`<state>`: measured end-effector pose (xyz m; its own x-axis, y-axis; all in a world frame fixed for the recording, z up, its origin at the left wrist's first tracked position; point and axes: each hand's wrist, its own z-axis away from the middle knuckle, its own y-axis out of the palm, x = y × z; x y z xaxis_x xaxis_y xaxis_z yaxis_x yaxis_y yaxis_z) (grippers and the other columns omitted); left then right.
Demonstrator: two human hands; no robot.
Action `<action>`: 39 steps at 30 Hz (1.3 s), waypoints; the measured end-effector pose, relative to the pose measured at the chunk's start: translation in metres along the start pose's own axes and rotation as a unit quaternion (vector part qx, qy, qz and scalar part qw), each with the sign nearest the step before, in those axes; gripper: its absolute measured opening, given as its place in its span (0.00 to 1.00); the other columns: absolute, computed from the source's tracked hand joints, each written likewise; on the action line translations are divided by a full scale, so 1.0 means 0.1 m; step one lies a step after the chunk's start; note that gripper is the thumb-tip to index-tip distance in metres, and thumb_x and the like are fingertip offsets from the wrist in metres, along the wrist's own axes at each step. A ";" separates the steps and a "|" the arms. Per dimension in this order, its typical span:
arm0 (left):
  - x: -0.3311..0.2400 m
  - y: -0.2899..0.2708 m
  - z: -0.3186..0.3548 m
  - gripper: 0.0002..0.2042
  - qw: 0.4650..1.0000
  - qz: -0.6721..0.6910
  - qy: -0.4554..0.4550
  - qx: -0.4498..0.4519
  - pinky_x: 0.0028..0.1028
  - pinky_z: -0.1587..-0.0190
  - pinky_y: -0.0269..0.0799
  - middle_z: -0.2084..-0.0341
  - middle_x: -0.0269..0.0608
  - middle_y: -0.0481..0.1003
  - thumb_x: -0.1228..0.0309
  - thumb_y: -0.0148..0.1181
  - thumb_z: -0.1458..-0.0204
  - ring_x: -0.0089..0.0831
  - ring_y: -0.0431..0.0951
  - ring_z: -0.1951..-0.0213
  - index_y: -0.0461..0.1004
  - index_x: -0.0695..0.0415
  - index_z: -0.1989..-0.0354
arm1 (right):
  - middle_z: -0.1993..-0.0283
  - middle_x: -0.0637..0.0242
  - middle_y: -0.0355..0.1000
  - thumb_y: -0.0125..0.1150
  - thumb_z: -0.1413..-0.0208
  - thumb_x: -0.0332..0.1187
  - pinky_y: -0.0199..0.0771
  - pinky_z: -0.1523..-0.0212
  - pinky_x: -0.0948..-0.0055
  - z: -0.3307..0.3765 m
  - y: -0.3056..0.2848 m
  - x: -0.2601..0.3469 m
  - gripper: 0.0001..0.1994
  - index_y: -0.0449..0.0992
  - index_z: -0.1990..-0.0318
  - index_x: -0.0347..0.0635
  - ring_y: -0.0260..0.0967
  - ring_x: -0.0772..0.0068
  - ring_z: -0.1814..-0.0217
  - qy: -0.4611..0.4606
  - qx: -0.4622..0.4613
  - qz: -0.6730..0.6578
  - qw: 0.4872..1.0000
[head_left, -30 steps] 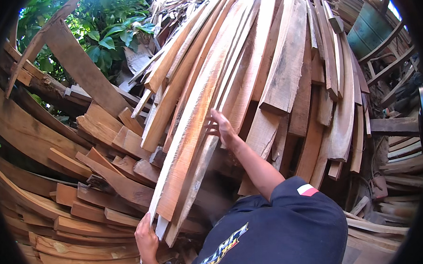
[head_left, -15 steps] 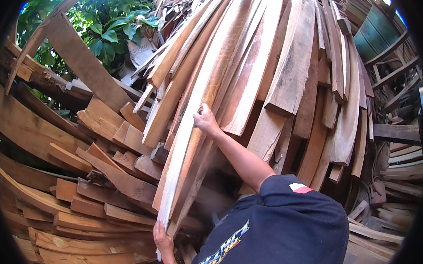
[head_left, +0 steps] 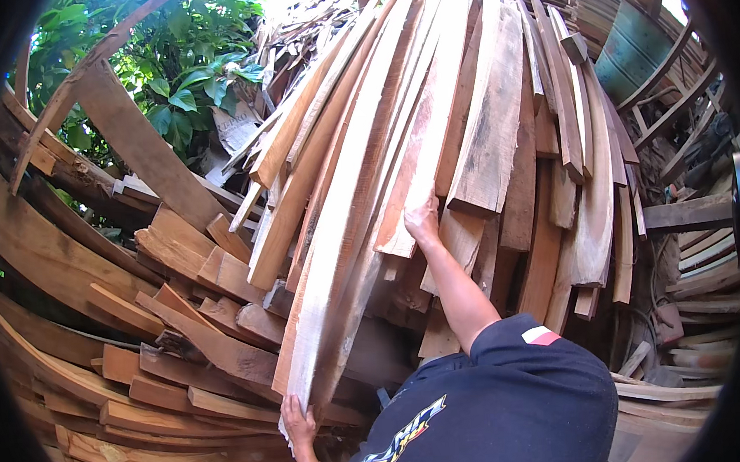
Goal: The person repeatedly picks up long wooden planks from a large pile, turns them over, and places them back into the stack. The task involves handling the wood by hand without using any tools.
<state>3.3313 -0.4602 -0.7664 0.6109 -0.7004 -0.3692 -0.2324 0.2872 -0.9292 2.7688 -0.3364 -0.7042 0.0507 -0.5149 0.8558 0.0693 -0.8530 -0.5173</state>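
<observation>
A long pale plank leans steeply against a tall stack of rough boards. My left hand grips its lower end, down near the bottom of the pile. My right hand reaches up with the arm stretched out. Its fingers curl over the edge of the pale boards beside the plank, at about mid-height. My dark blue shirt fills the lower middle of the view.
Short offcuts and slabs lie heaped at the left and below. A slanted beam stands before green leaves. At the upper right there is a green drum, with wooden rails and more boards below it.
My right hand has shifted to the right along the leaning boards. The long plank stands more upright, and my left hand has moved slightly right with its lower end.
</observation>
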 end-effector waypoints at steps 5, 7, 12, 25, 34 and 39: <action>-0.12 -0.04 -0.04 0.31 0.997 0.003 -0.039 0.061 0.42 0.36 0.51 0.39 0.57 0.57 0.64 0.62 0.53 0.52 0.54 0.37 0.61 0.64 0.41 | 0.51 0.43 0.70 0.66 0.53 0.36 0.69 0.48 0.61 -0.05 0.10 -0.11 0.31 0.59 0.43 0.36 0.70 0.49 0.49 0.071 -0.043 -0.070 0.994; -0.21 -0.05 -0.09 0.30 0.996 0.007 -0.069 0.050 0.42 0.36 0.50 0.39 0.57 0.57 0.62 0.60 0.50 0.52 0.54 0.37 0.60 0.65 0.40 | 0.55 0.44 0.73 0.63 0.51 0.37 0.71 0.51 0.60 0.03 -0.06 0.14 0.26 0.62 0.47 0.36 0.73 0.49 0.52 0.026 0.004 -0.094 0.995; -1.20 -0.56 -0.99 0.27 0.984 0.174 -0.002 -0.026 0.41 0.38 0.54 0.41 0.58 0.60 0.61 0.54 0.44 0.53 0.60 0.40 0.61 0.67 0.41 | 0.60 0.43 0.73 0.61 0.48 0.34 0.74 0.57 0.60 0.46 -0.10 0.58 0.27 0.57 0.48 0.23 0.74 0.51 0.57 -0.015 0.076 -0.185 0.980; -2.01 -0.21 -2.59 0.24 0.962 0.182 -0.064 0.192 0.39 0.49 0.66 0.56 0.60 0.74 0.56 0.47 0.40 0.51 0.73 0.51 0.71 0.68 0.52 | 0.60 0.39 0.71 0.64 0.49 0.37 0.72 0.58 0.59 2.17 0.01 0.28 0.27 0.52 0.53 0.33 0.74 0.48 0.57 0.034 0.315 -0.193 0.929; -1.05 0.01 -3.31 0.29 0.967 0.237 -0.077 0.047 0.39 0.70 0.63 0.82 0.54 0.69 0.49 0.44 0.40 0.34 0.65 0.77 0.71 0.69 0.76 | 0.41 0.49 0.62 0.57 0.44 0.37 0.65 0.46 0.66 1.49 0.16 -0.01 0.25 0.59 0.43 0.35 0.62 0.61 0.40 0.060 0.222 -0.259 0.938; -0.92 -0.10 -3.59 0.31 0.978 0.178 -0.097 0.052 0.40 0.67 0.64 0.78 0.58 0.72 0.47 0.44 0.41 0.40 0.71 0.74 0.71 0.70 0.73 | 0.33 0.46 0.52 0.57 0.45 0.41 0.55 0.35 0.64 1.80 0.21 -0.22 0.35 0.50 0.35 0.32 0.53 0.57 0.32 0.306 0.282 -0.323 0.850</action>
<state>3.0057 -0.6330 -0.7274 0.6395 -0.4095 -0.6506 -0.3851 0.5619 -0.7321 2.9480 -0.3277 -0.7358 -0.6949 -0.0490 0.7174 0.3610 -0.8866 0.2891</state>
